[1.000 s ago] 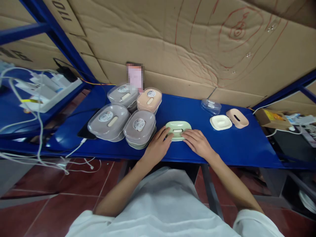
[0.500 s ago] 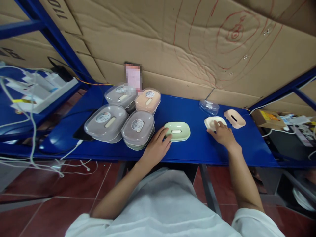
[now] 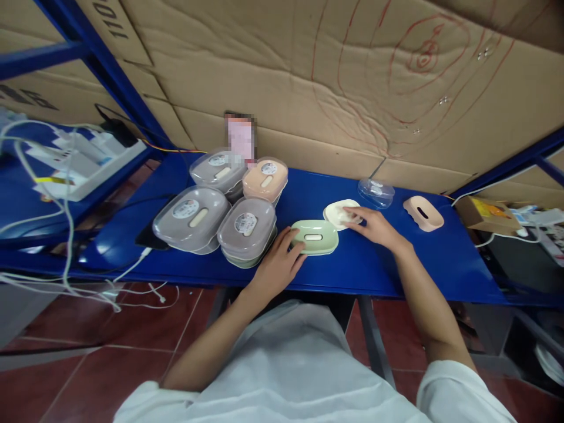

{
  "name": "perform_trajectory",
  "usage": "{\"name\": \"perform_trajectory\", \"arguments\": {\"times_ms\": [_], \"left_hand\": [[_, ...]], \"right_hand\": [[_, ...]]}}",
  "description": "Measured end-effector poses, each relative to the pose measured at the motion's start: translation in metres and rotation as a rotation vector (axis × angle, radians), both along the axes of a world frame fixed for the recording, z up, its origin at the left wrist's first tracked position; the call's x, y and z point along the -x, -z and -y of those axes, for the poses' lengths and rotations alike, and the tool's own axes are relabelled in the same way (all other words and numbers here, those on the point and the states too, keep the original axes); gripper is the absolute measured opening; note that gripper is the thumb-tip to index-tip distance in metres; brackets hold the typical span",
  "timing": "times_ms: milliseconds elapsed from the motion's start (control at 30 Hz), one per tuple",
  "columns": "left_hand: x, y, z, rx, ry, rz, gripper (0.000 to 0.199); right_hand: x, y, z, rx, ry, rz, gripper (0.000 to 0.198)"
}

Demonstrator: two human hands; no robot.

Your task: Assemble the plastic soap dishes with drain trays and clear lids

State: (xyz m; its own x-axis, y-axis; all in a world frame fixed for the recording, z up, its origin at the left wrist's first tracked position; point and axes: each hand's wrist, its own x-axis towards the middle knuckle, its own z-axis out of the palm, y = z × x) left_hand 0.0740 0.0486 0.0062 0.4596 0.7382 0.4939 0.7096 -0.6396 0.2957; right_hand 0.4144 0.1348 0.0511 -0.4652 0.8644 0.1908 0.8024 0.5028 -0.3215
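A pale green soap dish [image 3: 325,229] with a slot in its middle lies on the blue table. My left hand [image 3: 279,255] holds its left end between thumb and fingers. Just behind its right end, a cream oval dish [image 3: 335,215] is in the fingers of my right hand [image 3: 372,226], which hide its right part. Whether the two dishes touch, I cannot tell. Farther right lies a peach slotted piece [image 3: 423,214], apart from both hands. Behind my right hand sits a clear plastic lid [image 3: 376,192].
Left of my left hand stand grey lidded soap boxes [image 3: 190,218] and a peach one [image 3: 265,179]. A phone [image 3: 241,135] leans on the cardboard wall [image 3: 282,76]. White cables [image 3: 66,252] hang at the left; a carton [image 3: 487,216] stands at the right.
My right hand has moved left with the cream dish, bringing it from near the peach piece to just behind the green dish. My left hand stays on the green dish.
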Motion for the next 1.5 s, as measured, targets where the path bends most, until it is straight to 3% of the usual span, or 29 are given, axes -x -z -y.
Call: {"name": "perform_trajectory", "arguments": {"times_ms": [100, 167, 300, 367, 467, 567, 700, 800, 933, 1100, 1200, 1333, 1500], "left_hand": [[-0.001, -0.002, 0.0, 0.004, -0.016, -0.015, 0.018], [-0.002, -0.003, 0.001, 0.005, -0.019, -0.028, 0.018], [-0.002, -0.003, 0.001, -0.003, -0.024, -0.047, 0.018], [-0.001, -0.003, 0.0, 0.005, -0.022, -0.049, 0.019], [0.0, -0.002, -0.001, 0.015, -0.001, -0.032, 0.019], [0.001, -0.001, -0.002, 0.035, 0.014, 0.011, 0.019], [0.002, -0.002, -0.002, 0.093, 0.045, 0.106, 0.02], [0.004, -0.002, -0.001, 0.147, 0.052, 0.17, 0.038], [0.005, -0.004, 0.001, 0.095, 0.019, 0.232, 0.062], [0.004, -0.004, 0.0, 0.003, 0.086, 0.177, 0.052], [0.003, -0.002, -0.002, -0.023, 0.084, 0.153, 0.044], [0.002, 0.0, -0.003, -0.011, 0.067, 0.166, 0.04], [0.004, 0.0, -0.001, -0.01, 0.072, 0.146, 0.038]], "right_hand": [[-0.014, -0.007, -0.02, -0.092, 0.057, 0.02, 0.048], [-0.031, -0.005, -0.036, -0.166, 0.179, 0.032, 0.05], [-0.072, 0.012, -0.064, -0.244, 0.501, 0.073, 0.056], [-0.087, 0.02, -0.07, -0.22, 0.542, 0.054, 0.056], [-0.094, 0.022, -0.068, -0.209, 0.506, 0.027, 0.055], [-0.084, 0.011, -0.057, -0.226, 0.456, -0.007, 0.05], [-0.046, -0.009, -0.029, -0.298, 0.381, -0.067, 0.045], [-0.004, -0.013, 0.006, -0.358, 0.287, -0.135, 0.04], [0.052, 0.0, 0.06, -0.384, 0.175, -0.228, 0.031], [0.089, 0.024, 0.093, -0.36, 0.127, -0.299, 0.029], [0.092, 0.03, 0.096, -0.326, 0.078, -0.298, 0.036], [0.083, 0.03, 0.098, -0.265, 0.003, -0.208, 0.06], [0.078, 0.03, 0.105, -0.319, -0.058, -0.143, 0.081]]}}
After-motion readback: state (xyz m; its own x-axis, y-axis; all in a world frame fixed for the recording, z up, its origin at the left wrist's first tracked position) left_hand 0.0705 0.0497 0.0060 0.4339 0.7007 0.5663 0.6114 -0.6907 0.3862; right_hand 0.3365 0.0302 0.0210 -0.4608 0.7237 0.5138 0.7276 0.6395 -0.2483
